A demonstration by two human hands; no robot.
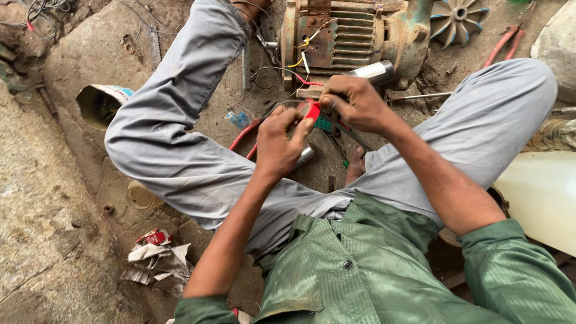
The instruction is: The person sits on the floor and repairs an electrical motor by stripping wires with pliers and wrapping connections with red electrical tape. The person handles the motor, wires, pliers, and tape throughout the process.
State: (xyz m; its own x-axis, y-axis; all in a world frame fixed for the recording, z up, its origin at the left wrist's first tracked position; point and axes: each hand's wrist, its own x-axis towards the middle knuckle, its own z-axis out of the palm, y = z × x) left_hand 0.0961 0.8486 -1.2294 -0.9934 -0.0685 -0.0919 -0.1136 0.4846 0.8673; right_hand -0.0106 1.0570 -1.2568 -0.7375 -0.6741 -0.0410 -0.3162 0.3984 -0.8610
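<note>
Dirt floor (60,228), oily and littered; person sits cross-legged on it in grey trousers and a green shirt, an old rusty electric motor (348,36) just ahead of the knees, terminal box open with loose red, yellow and white wires (303,60) hanging out.

Risks, as a judgement: the small red part (312,110) is pinched only at the fingertips over loose dirt, so a slip could drop it into the grit. The bare motor leads sit close to the hands and could snag. Red-handled pliers (243,133) lie under the left wrist, easy to knock.

Left hand (281,144): fingers curled tight, thumb and forefinger pinching the red part, a shiny cylinder (305,155) showing beneath the palm; cannot tell if it is gripped. Right hand (354,103): closed around a green-and-black wire (327,123) that meets the red part, between the two hands above the lap. A silver-and-black cylinder (373,72) pokes out just behind its knuckles.
</note>
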